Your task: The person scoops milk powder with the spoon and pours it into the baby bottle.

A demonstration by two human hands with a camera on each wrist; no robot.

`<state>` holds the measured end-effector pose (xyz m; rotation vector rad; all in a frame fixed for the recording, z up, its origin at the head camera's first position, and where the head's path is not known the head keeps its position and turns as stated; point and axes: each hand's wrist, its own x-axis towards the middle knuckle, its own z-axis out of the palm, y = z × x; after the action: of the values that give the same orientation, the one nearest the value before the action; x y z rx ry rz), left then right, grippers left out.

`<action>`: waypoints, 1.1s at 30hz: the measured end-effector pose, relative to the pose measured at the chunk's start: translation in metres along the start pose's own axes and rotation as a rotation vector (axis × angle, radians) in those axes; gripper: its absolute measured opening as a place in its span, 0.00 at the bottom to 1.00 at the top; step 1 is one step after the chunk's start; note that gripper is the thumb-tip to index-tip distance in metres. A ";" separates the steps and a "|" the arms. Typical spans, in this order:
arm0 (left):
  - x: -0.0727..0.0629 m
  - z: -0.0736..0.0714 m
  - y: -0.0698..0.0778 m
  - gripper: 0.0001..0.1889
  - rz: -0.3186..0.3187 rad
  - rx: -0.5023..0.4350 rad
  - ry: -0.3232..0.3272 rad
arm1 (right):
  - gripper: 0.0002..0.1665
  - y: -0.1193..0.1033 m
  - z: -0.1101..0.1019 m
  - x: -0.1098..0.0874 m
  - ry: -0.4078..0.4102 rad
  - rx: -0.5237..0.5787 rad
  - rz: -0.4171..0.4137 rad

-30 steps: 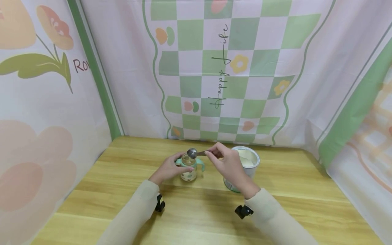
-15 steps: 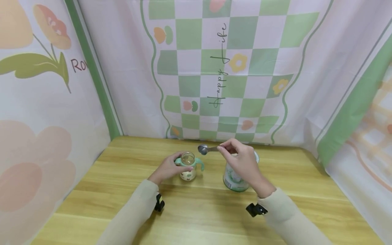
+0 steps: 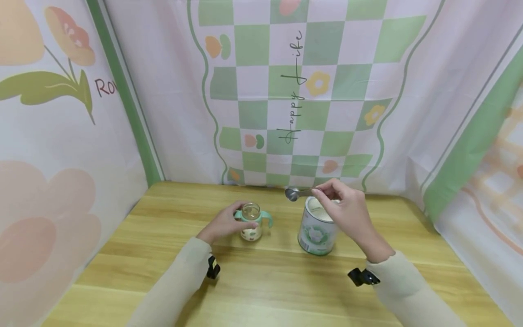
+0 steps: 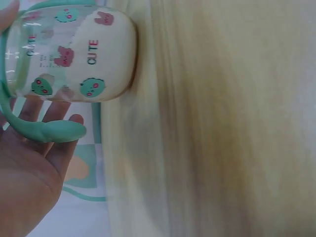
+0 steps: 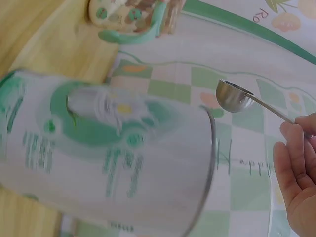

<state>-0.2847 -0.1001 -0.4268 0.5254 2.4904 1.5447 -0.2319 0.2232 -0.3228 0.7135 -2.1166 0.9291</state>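
My left hand holds a small clear baby bottle around its upper body. The bottle is uncapped, has mint-green side handles, and contains pale powder or liquid low inside. It stands upright on the table. Between thumb and fingers my right hand pinches the handle of a metal measuring spoon, raised over the left part of the milk powder can. The can is white and green, open at the top, with cream-coloured powder inside. My right hand overlaps part of its rim.
The wooden table runs back to a green-and-white checked curtain. A floral curtain closes off the left side, and another hangs at the right. The can stands to the right of the bottle.
My right hand has carried the spoon from over the bottle's mouth rightward to the can, uncovering the can's front. My left hand stays on the bottle.
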 end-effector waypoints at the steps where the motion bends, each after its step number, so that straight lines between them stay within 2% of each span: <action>1: 0.000 -0.001 0.001 0.39 0.000 0.003 -0.004 | 0.05 0.001 -0.003 0.000 0.003 -0.007 0.001; 10: 0.003 -0.002 0.007 0.43 0.004 0.053 -0.024 | 0.07 0.013 -0.027 -0.003 0.020 -0.069 -0.014; 17: 0.008 -0.004 0.020 0.43 0.089 0.095 0.001 | 0.06 0.020 -0.043 -0.007 0.031 -0.099 0.006; 23: 0.011 -0.004 0.032 0.41 0.135 0.131 0.003 | 0.07 0.022 -0.050 -0.010 0.023 -0.118 0.015; 28: 0.019 0.002 0.044 0.40 0.214 0.191 0.029 | 0.07 0.027 -0.052 -0.015 0.005 -0.142 0.028; 33: 0.023 0.010 0.060 0.38 0.348 0.243 0.061 | 0.06 0.032 -0.051 -0.021 -0.027 -0.193 0.066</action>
<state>-0.2903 -0.0587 -0.3772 1.0104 2.7657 1.3822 -0.2225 0.2860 -0.3272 0.5639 -2.2289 0.7404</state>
